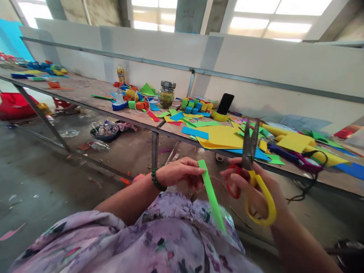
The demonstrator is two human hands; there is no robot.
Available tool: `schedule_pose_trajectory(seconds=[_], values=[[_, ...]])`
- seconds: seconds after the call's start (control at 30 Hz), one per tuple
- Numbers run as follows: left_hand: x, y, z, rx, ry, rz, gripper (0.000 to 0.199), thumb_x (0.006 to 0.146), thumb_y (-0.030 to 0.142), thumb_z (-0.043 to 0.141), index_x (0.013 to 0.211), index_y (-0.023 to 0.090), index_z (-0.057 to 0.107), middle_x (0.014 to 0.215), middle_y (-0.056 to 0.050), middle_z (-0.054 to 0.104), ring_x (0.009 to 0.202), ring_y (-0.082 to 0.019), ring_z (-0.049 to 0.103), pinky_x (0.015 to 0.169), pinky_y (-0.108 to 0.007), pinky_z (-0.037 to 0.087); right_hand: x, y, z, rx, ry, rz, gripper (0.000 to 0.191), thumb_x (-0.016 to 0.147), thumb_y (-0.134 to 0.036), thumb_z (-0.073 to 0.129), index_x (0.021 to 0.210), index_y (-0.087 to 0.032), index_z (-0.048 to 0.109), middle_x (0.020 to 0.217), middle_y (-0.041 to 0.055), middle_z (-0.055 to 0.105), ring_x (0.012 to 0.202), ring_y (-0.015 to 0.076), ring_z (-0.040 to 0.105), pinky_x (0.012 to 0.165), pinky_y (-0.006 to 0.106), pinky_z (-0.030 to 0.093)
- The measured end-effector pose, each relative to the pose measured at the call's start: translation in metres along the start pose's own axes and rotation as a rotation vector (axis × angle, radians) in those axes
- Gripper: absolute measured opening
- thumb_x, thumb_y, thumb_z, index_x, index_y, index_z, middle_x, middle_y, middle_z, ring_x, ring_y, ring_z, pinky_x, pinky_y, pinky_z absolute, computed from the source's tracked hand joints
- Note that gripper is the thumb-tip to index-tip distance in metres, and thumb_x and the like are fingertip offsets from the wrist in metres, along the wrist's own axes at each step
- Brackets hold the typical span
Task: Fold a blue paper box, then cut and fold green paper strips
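Observation:
Between the thumb and fingers of my left hand [183, 172] is one end of a long, narrow green paper strip [212, 195]. The strip slants down over my lap. My right hand [257, 189] grips a pair of scissors [250, 151] with one red and one yellow handle loop. Its blades point up, slightly apart, and do not touch the strip. Just beyond the hands, yellow paper sheets [223, 137] and a blue paper strip [195, 132] lie along the table's front edge.
The long table [82, 89] carries a lidded glass jar [166, 94], a phone [225, 103] leaning upright, colored blocks [195, 106], a bottle [121, 74] and a purple-and-blue tool [298, 157] with a dark cord. Below stands a basin [104, 131] of clear plastic pieces.

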State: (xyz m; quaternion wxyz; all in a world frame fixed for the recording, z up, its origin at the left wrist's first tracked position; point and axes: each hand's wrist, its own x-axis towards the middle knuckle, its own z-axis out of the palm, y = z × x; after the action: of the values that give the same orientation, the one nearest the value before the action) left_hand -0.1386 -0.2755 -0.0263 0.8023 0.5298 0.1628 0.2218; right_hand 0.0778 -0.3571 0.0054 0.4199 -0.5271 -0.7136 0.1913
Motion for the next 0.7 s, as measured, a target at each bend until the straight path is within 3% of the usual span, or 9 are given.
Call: schedule_pose_trajectory(seconds=[0.13,0.4,0.5,0.7], values=[[0.005,0.002,-0.002,0.062,-0.051,-0.010,0.040,0.075,0.051,0.071,0.077,0.011,0.065,0.058,-0.003,0.068,0.039,-0.008,0.058,0.042,-0.016,0.047,0.017,-0.001,0.028,0.431,-0.118,0.168,0.045,0.077,-0.041,0.070,0.113,-0.024,0.047,0.082,-0.0001,0.064,0.049,0.0106,0.056,0.045,0.025,0.048],[0.003,-0.001,-0.013,0.144,-0.013,-0.011,0.043,0.076,0.055,0.068,0.074,0.012,0.060,0.057,-0.003,0.068,0.041,-0.010,0.059,0.043,-0.017,0.047,0.033,-0.004,0.037,0.391,-0.094,0.116,0.036,0.076,-0.033,0.070,0.105,-0.019,0.053,0.070,-0.0059,0.052,0.049,0.0069,0.049,0.043,0.021,0.041],[0.003,-0.001,-0.016,0.148,0.022,0.031,0.042,0.078,0.053,0.067,0.072,0.013,0.057,0.055,-0.001,0.065,0.039,-0.007,0.055,0.042,-0.016,0.044,0.034,0.000,0.039,0.408,-0.151,0.169,0.036,0.081,-0.034,0.064,0.110,-0.019,0.049,0.065,-0.0068,0.052,0.044,0.0072,0.047,0.041,0.021,0.040],[0.002,0.001,-0.018,0.188,0.096,0.065,0.043,0.075,0.055,0.069,0.071,0.014,0.057,0.049,0.003,0.060,0.036,-0.005,0.049,0.039,-0.015,0.039,0.033,-0.002,0.048,0.548,-0.331,0.258,0.039,0.073,-0.027,0.070,0.106,-0.020,0.051,0.066,-0.0038,0.059,0.043,0.0069,0.048,0.040,0.020,0.042]])
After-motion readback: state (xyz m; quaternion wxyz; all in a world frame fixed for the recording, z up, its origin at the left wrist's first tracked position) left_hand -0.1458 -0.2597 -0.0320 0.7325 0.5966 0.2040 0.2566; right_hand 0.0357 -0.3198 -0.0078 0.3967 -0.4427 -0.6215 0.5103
